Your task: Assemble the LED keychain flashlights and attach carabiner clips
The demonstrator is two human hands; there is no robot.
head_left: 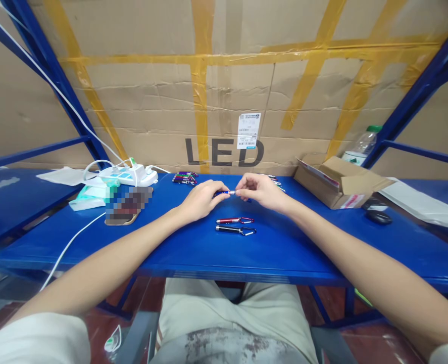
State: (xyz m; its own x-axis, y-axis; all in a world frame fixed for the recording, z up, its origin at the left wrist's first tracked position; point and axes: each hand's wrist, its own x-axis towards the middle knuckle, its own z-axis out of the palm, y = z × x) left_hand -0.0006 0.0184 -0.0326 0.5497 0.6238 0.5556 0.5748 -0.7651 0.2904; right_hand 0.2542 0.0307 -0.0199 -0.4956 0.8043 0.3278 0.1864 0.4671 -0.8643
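Note:
Between my two hands is a small blue pen-shaped flashlight [224, 192] with a silver end, held level just over the blue table [193, 247]. My left hand [203, 199] grips its blue body between thumb and fingers. At the silver end, my right hand [259, 192] pinches with thumb and forefinger. Nearer to me lie a red flashlight [229, 221] and a black flashlight [229, 229], side by side, each with a carabiner clip on its right end. Beyond my left hand sits a cluster of several coloured flashlights [184, 178]. More clips [277, 183] show partly behind my right hand.
An open cardboard box [337, 184] stands at the right, with a black mouse [378, 217] beside it and a green-capped bottle [363, 144] behind. At the left are a phone [127, 207], a white power strip [133, 175] and cables. A large carton [151, 111] backs the table.

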